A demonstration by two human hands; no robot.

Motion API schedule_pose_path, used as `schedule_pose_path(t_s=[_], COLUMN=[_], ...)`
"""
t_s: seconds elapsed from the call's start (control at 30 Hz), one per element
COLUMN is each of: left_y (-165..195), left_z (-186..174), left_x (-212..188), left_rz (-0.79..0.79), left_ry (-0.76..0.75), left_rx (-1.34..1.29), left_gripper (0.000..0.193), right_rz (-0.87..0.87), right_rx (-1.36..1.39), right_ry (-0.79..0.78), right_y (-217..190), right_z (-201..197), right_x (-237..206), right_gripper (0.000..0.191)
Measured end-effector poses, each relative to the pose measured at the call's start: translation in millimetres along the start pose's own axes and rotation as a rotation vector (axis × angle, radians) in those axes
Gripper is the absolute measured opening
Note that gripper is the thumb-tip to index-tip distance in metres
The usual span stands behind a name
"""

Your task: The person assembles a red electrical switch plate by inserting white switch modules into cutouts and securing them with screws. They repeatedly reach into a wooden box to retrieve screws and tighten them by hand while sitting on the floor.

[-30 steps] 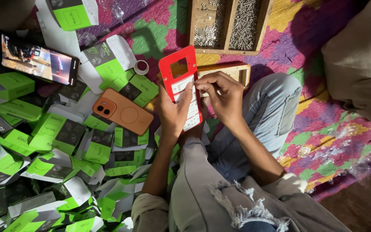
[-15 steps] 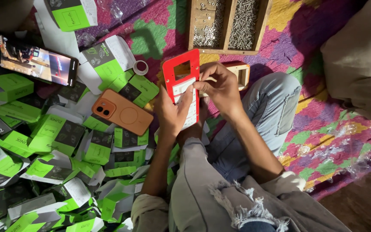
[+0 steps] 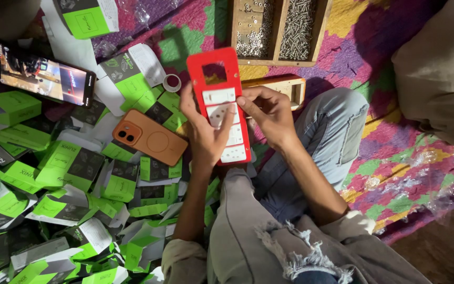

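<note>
A long red plastic plate (image 3: pixel 214 68) with white socket modules set in it is held upright over my lap. My left hand (image 3: pixel 206 134) grips its left edge from behind, thumb across a white module. My right hand (image 3: pixel 269 110) touches the plate's right side with fingertips on the white socket modules (image 3: pixel 226 123). The plate's top opening is empty. Whether my right fingers pinch some small part is hidden.
A wooden tray (image 3: pixel 279 31) of screws lies beyond the plate, a small wooden box (image 3: pixel 279 84) beneath it. An orange-cased phone (image 3: pixel 151 137) and a lit phone (image 3: pixel 43 76) rest among several green and white cartons (image 3: pixel 69 163). A roll of tape (image 3: pixel 172 82), colourful mat, grey cushion right.
The red plate has turned from tilted to nearly upright and face-on. My right hand has shifted from its upper right edge down onto the white modules.
</note>
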State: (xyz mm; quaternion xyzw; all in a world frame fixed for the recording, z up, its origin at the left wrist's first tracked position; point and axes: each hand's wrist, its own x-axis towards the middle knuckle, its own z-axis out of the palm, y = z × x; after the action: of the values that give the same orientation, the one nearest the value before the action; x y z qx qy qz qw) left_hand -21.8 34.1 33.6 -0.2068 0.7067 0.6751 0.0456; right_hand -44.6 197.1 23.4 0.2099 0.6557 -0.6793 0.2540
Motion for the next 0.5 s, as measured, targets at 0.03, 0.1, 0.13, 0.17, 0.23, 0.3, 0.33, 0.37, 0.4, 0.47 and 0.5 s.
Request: schedule_pose_path(t_s=[0.03,0.1,0.13,0.17,0.23,0.3,0.33,0.37,0.4,0.47,0.5], left_y=[2.2,5.5,6.9,7.1,4.7,0.6,-1.8,-4.4,-7.5,-14.6,-18.0], left_z=[-0.1,1.6,2.6,3.8,8.0,9.8,10.2,10.6,11.1,11.0,8.7], left_x=[-0.2,-2.8,-6.6,-8.8,-11.6,-14.7,-16.1,-17.4,-18.2,-16.4,-16.0], left_rz=[0.201,0.375,0.348,0.321,0.318,0.323,0.331,0.337,0.334,0.331,0.286], left_ry=[0.007,-0.037,-0.087,-0.134,-0.133,-0.127,-0.123,-0.119,-0.099,-0.058,-0.062], left_rx=[0.082,0.239,0.315,0.394,0.437,0.472,0.486,0.5,0.457,0.376,0.327], left_gripper=[0.073,0.079,0.081,0.084,0.084,0.082,0.08,0.079,0.076,0.07,0.068], right_rz=[-0.03,-0.09,-0.095,-0.102,-0.138,-0.201,-0.214,-0.225,-0.234,-0.297,-0.326], right_rx=[-0.001,-0.006,-0.031,-0.054,-0.082,-0.093,-0.139,-0.184,-0.228,-0.388,-0.466], right_ry=[0.018,0.056,0.077,0.094,0.093,0.068,0.055,0.042,0.026,-0.067,-0.115], right_y=[-0.2,-2.0,-3.7,-5.6,-9.8,-15.3,-18.7,-22.4,-26.4,-37.0,-42.0], right_z=[0.0,1.0,1.7,2.9,6.7,10.5,11.7,12.6,12.9,9.0,7.0], right_x=[0.3,1.3,1.6,2.5,3.5,2.8,1.8,0.0,-1.7,-1.6,-0.5], right_gripper=[0.014,0.014,0.014,0.014,0.014,0.014,0.014,0.014,0.015,0.018,0.021])
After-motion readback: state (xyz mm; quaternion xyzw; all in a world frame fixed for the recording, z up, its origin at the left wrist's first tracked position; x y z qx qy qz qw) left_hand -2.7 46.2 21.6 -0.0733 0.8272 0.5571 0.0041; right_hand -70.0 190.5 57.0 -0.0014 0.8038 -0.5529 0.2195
